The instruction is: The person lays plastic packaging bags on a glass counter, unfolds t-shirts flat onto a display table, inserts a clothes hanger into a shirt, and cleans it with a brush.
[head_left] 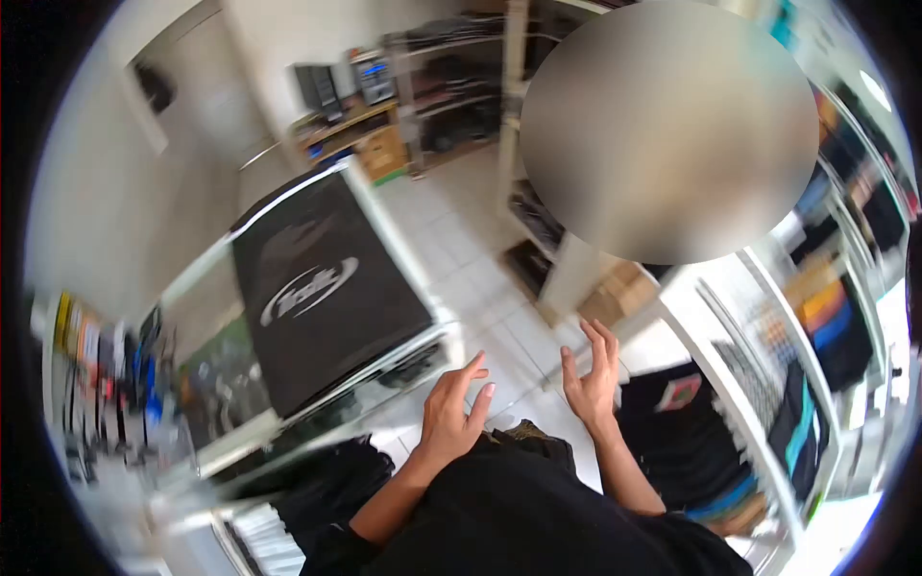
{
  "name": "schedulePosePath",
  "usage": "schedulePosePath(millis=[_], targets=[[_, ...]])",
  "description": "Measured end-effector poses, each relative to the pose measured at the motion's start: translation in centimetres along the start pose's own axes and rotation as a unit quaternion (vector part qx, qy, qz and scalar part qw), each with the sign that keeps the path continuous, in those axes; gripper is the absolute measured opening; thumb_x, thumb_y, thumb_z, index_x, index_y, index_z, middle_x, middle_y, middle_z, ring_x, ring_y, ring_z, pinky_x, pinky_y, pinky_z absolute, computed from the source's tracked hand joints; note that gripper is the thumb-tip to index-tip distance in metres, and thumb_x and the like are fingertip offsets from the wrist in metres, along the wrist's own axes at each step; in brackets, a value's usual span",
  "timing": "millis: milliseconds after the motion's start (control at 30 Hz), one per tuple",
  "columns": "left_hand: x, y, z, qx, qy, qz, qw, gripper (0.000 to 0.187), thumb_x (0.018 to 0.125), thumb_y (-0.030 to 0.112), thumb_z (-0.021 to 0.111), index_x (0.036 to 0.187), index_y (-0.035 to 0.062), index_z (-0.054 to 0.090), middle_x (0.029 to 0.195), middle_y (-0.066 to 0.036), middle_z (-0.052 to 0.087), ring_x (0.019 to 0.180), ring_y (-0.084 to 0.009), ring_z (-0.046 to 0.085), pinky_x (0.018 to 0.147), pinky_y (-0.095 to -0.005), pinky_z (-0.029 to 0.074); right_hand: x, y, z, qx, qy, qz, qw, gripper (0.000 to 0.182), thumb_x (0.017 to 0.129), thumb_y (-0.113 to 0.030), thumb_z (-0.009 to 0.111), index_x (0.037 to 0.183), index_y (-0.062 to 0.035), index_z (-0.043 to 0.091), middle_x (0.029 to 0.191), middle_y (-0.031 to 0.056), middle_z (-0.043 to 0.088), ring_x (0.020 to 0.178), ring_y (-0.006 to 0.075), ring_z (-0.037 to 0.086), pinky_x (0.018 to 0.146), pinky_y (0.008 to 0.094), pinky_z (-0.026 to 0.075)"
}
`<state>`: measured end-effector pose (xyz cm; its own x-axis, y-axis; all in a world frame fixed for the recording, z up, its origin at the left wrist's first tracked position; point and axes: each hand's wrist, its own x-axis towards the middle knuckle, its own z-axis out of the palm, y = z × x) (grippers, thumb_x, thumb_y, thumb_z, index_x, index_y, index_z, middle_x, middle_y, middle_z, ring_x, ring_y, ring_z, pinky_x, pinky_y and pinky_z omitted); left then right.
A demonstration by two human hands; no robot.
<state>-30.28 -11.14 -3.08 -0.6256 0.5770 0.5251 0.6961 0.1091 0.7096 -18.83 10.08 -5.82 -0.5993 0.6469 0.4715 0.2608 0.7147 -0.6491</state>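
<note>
Both hands are raised in front of my body, apart from each other, with nothing in them. My left hand (451,411) has its fingers and thumb spread, close to the near right corner of a glass display case (441,322). My right hand (593,379) is also open, its fingers pointing up and away, near the folded dark clothes (667,432) on a white rack. On top of the case lies a black cloth or bag (331,288) with white lettering. The lettering is partly smeared by motion.
White shelving (715,374) with clothes runs along the right. A cardboard box (619,293) stands ahead, below a large blurred oval. Small packaged goods (106,360) hang at the left. At the back are a wooden shelf unit (355,139) and a door (206,86). Tiled floor (471,250) runs between.
</note>
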Motion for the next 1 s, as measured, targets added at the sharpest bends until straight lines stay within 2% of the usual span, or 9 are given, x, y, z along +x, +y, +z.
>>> schedulePosePath(millis=[67,233,467,500,600,633,767,933,1000], targets=[[1.2,1.0,3.3,-0.058,-0.114,-0.039,0.991,0.046,0.098,0.017,0.065,0.140,0.0003,0.057,0.109,-0.018,0.071,0.103,-0.0354,0.067,0.093,-0.0438,0.051,-0.9,2.3,-3.7,-0.019,0.050,0.029,0.998,0.045,0.087,-0.013,0.074,0.130,-0.0059,0.062,0.134,0.0230,0.055,0.123,0.0418,0.055,0.103,0.0476,0.047],[4.7,6.8,10.6,-0.106,-0.256,0.098,0.956,0.050,0.099,0.021,0.064,0.143,0.0007,0.054,0.104,-0.018,0.072,0.099,-0.0345,0.067,0.091,-0.0434,0.051,-4.5,6.2,-14.1,-0.087,0.195,0.129,0.968,0.043,0.087,-0.011,0.073,0.128,-0.0070,0.063,0.129,0.0203,0.059,0.115,0.0387,0.061,0.096,0.0439,0.051],[2.3,15.3,22.7,-0.168,-0.371,0.213,0.888,0.043,0.098,0.022,0.066,0.136,0.0023,0.061,0.107,-0.017,0.072,0.100,-0.0342,0.067,0.089,-0.0440,0.052,-12.5,10.9,-25.4,-0.107,0.404,0.229,0.879,0.035,0.090,-0.006,0.071,0.124,-0.0030,0.066,0.109,0.0118,0.064,0.089,0.0181,0.065,0.076,0.0304,0.051],[1.9,17.1,24.7,-0.180,-0.388,0.245,0.870,0.040,0.098,0.022,0.066,0.133,0.0025,0.063,0.107,-0.016,0.072,0.100,-0.0343,0.067,0.089,-0.0442,0.052,-13.6,11.7,-27.4,-0.117,0.421,0.241,0.867,0.035,0.090,-0.007,0.070,0.124,-0.0049,0.066,0.111,0.0133,0.064,0.087,0.0217,0.066,0.076,0.0345,0.053],[1.5,21.8,30.9,-0.226,-0.383,0.319,0.837,0.033,0.096,0.021,0.069,0.123,0.0030,0.070,0.106,-0.015,0.072,0.100,-0.0344,0.067,0.089,-0.0441,0.053,-16.3,13.8,-32.3,-0.150,0.473,0.273,0.824,0.033,0.091,-0.007,0.070,0.123,-0.0023,0.067,0.102,0.0134,0.066,0.084,0.0221,0.066,0.073,0.0346,0.053],[1.5,23.2,32.5,-0.229,-0.379,0.337,0.831,0.030,0.095,0.020,0.069,0.120,0.0025,0.071,0.106,-0.015,0.072,0.101,-0.0348,0.066,0.090,-0.0440,0.052,-16.8,14.2,-33.8,-0.155,0.484,0.277,0.816,0.032,0.091,-0.007,0.070,0.122,-0.0013,0.067,0.100,0.0140,0.066,0.083,0.0220,0.066,0.071,0.0348,0.053],[2.6,27.3,37.8,-0.209,-0.368,0.377,0.824,0.027,0.088,0.010,0.073,0.115,0.0050,0.073,0.110,-0.013,0.069,0.104,-0.0339,0.065,0.092,-0.0442,0.052,-18.8,17.8,-38.4,-0.235,0.483,0.283,0.794,0.033,0.089,-0.016,0.072,0.119,-0.0030,0.067,0.092,0.0090,0.068,0.089,0.0285,0.064,0.085,0.0431,0.048],[3.3,29.2,40.8,-0.114,-0.415,0.411,0.804,0.030,0.086,0.005,0.074,0.115,0.0098,0.076,0.121,-0.011,0.065,0.113,-0.0330,0.060,0.099,-0.0440,0.049,-20.8,19.3,-42.3,-0.338,0.450,0.302,0.770,0.032,0.089,-0.022,0.073,0.114,-0.0038,0.068,0.085,0.0088,0.068,0.086,0.0302,0.063,0.082,0.0443,0.046],[2.9,29.5,41.4,-0.107,-0.416,0.409,0.805,0.029,0.085,0.006,0.074,0.114,0.0106,0.077,0.122,-0.011,0.065,0.114,-0.0327,0.060,0.101,-0.0444,0.048,-21.0,18.9,-43.3,-0.343,0.415,0.358,0.763,0.031,0.089,-0.027,0.074,0.109,-0.0040,0.071,0.084,0.0092,0.069,0.085,0.0302,0.062,0.081,0.0441,0.045]])
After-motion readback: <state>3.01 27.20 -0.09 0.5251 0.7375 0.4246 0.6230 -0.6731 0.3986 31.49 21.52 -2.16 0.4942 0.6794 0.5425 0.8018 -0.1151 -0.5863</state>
